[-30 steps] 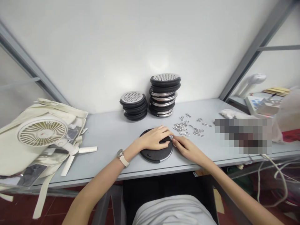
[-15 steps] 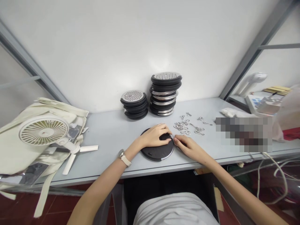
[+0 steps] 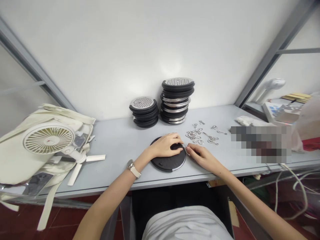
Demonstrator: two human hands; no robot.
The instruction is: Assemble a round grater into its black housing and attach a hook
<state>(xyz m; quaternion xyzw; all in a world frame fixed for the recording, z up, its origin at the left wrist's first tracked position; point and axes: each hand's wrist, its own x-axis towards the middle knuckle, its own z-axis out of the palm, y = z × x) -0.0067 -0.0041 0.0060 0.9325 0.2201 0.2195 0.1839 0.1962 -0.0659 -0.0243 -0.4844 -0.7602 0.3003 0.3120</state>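
A round black disc [image 3: 170, 163] with a silvery strip on its lower right rim lies flat near the table's front edge. My left hand [image 3: 168, 145] rests over its upper part, thumb and fingers bent around the right rim. Just right of that rim, my right hand [image 3: 200, 155] pinches a small metal hook, mostly covered by the fingers, against the disc's edge. Loose metal hooks [image 3: 194, 134] lie in a scatter behind my right hand. Behind the disc stand a shorter stack of black-rimmed discs [image 3: 144, 113] and a taller stack [image 3: 176, 103], both topped with perforated metal plates.
On the left, a white fan [image 3: 50, 140] lies on a cream cloth bag [image 3: 12, 156]. A blurred-out item [image 3: 260, 143] and a white cloth [image 3: 250, 120] are at the right. Cables [image 3: 303, 193] hang below the grey table [image 3: 112, 143] at the right.
The view has shifted very slightly. My right hand has turned a little at the disc's rim, and more of the small metal hook shows.
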